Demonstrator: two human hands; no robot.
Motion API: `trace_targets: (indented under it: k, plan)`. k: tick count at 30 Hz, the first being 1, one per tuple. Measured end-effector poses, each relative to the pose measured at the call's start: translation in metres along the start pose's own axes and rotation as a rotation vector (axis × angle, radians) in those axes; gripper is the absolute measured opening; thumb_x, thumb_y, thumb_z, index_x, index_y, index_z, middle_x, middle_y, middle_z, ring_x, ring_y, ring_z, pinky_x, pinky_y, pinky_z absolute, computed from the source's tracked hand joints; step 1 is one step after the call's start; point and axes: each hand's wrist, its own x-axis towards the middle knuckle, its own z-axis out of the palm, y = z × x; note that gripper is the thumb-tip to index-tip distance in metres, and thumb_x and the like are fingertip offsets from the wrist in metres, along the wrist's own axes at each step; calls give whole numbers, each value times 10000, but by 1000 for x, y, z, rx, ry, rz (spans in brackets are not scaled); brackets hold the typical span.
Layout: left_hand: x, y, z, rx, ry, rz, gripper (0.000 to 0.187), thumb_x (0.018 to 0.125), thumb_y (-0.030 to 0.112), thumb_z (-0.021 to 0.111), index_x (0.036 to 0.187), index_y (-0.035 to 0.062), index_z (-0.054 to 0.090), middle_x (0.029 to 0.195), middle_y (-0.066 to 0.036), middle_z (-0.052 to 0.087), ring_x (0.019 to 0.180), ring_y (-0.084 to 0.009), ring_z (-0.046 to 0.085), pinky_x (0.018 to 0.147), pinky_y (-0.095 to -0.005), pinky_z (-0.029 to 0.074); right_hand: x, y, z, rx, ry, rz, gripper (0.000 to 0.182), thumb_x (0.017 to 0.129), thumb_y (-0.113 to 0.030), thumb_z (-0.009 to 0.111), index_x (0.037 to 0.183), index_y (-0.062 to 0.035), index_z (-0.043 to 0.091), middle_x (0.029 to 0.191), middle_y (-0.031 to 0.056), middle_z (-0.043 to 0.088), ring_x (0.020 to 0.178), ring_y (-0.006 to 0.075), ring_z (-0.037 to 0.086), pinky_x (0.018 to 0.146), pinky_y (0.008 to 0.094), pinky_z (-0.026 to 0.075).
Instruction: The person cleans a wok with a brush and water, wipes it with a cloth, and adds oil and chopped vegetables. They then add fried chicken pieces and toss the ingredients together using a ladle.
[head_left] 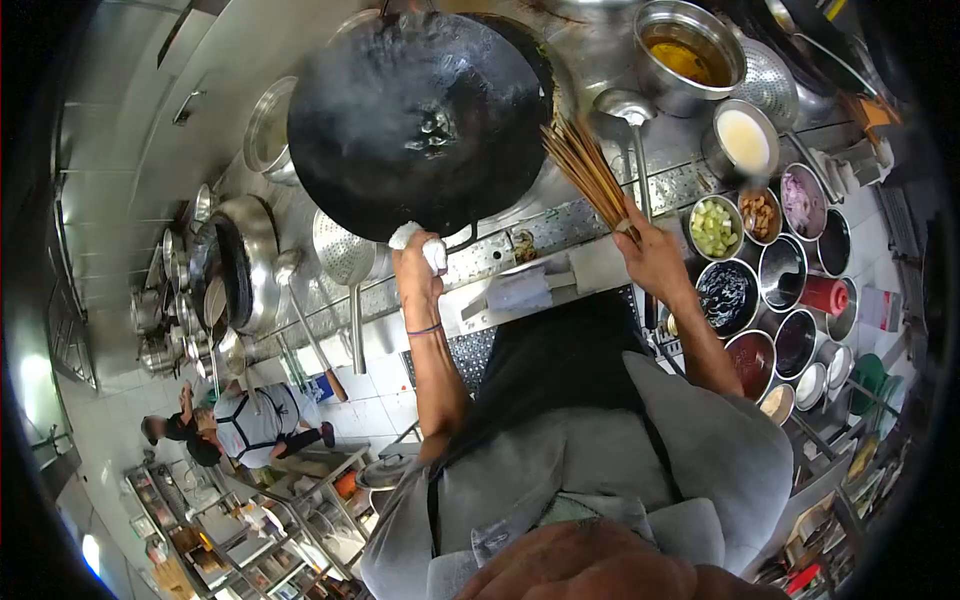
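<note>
My left hand [412, 275] is closed round a folded white cloth [428, 248] at the near rim of a large black wok [400, 140], where a loop handle sits. The wok is tilted, its dark interior wet and shiny, with steam or haze over it. In my right hand [655, 258] is a bamboo wok brush [588, 175], a bundle of thin sticks gripped at its lower end. The brush is to the right of the wok, its splayed tips near the rim. Beside it, a steel ladle [625, 108] lies on the stove.
Right of me stand several bowls of ingredients, including chopped green vegetable [714, 226] and sliced onion [803, 200]. A pot of yellow oil [688, 60] is behind them. A perforated skimmer [343, 247] lies on the left. Other people [260, 420] are in the left background.
</note>
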Motion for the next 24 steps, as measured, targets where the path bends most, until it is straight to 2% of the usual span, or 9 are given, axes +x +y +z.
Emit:
trace_targets:
  k: [1, 5, 7, 8, 13, 17, 18, 21, 24]
  plan:
    - [11, -6, -11, -14, -48, -78, 58, 762, 98, 582, 750, 67, 534, 623, -45, 499, 440, -165, 481, 345, -283, 330, -5, 5, 9, 23, 3, -8, 618, 874, -225, 611, 1420, -74, 365, 927, 280, 643, 867, 472, 613, 777, 495, 485]
    - [37, -23, -30, -213, -190, -278, 87, 824, 155, 566, 777, 95, 524, 611, -50, 499, 451, -186, 492, 349, -271, 309, -17, 9, 42, 91, 17, 241, 598, 896, -254, 573, 1411, -35, 362, 938, 324, 622, 895, 489, 600, 812, 503, 473]
    - [40, -16, -23, -315, -268, -362, 107, 854, 182, 552, 784, 109, 517, 605, -53, 498, 459, -194, 495, 352, -266, 302, -14, 12, 66, 24, 87, 233, 591, 894, -262, 572, 1415, -70, 371, 942, 304, 629, 893, 488, 600, 801, 501, 475]
    - [43, -20, -19, -323, -356, -306, 118, 881, 211, 532, 805, 122, 514, 618, -52, 507, 469, -184, 496, 366, -261, 309, -10, 12, 77, -29, 122, 239, 581, 893, -255, 579, 1413, -86, 382, 941, 293, 634, 899, 479, 603, 797, 492, 478]
    - [92, -41, -1, -397, -384, -298, 188, 915, 280, 499, 808, 128, 528, 630, -40, 517, 496, -198, 508, 369, -284, 325, -1, 0, 103, -326, 235, 306, 536, 891, -244, 581, 1386, -101, 433, 964, 314, 626, 930, 455, 608, 792, 487, 488]
    - [110, -39, 11, -366, -482, -352, 181, 893, 270, 516, 788, 125, 544, 608, -50, 530, 500, -194, 523, 375, -296, 342, -18, 10, 101, -201, 234, 114, 432, 891, -246, 566, 1270, -42, 528, 979, 317, 593, 862, 485, 602, 756, 519, 487]
    - [108, -39, 12, -354, -481, -371, 185, 884, 271, 525, 769, 129, 548, 607, -47, 532, 499, -191, 521, 383, -297, 342, -28, 15, 101, -219, 315, 95, 376, 888, -195, 554, 1220, -19, 554, 989, 300, 584, 876, 479, 590, 771, 501, 483]
    - [103, -33, 7, -361, -530, -429, 196, 870, 283, 544, 739, 138, 561, 607, -40, 535, 497, -186, 516, 400, -300, 340, -61, 4, 90, -490, 378, 268, 372, 884, -164, 540, 1211, 14, 552, 971, 294, 576, 878, 461, 580, 786, 481, 483]
    - [107, -36, 6, -364, -590, -447, 211, 888, 307, 527, 752, 150, 562, 626, -41, 544, 526, -189, 521, 412, -301, 346, -84, 39, 102, -607, 424, 278, 382, 870, -136, 531, 1207, 42, 543, 944, 279, 562, 836, 444, 574, 745, 490, 480]
